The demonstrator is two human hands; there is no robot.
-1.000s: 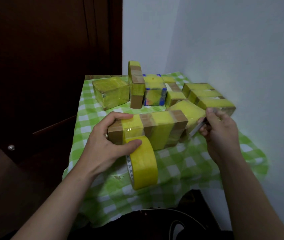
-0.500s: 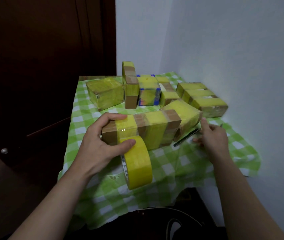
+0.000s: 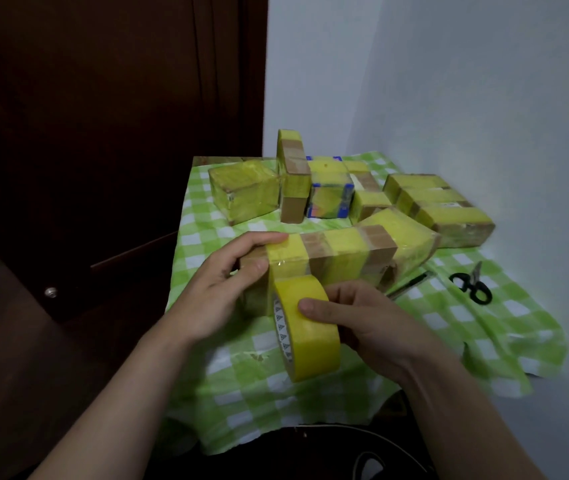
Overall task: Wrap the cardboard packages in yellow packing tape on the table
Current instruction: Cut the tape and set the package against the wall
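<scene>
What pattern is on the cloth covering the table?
The thin table cloth has light green and white checks; the head view shows it best.

Now the right hand [image 3: 362,320] grips the tape roll [image 3: 307,337]
The scissors [image 3: 472,285] lie on the table [image 3: 484,341]; the left hand [image 3: 213,289] moved its thumb from roll to package [image 3: 338,251].

2 hands in view, left hand [image 3: 213,296] and right hand [image 3: 362,320], both bare. Left forearm [image 3: 120,393] and right forearm [image 3: 460,410] bare down to frame edge.
</scene>
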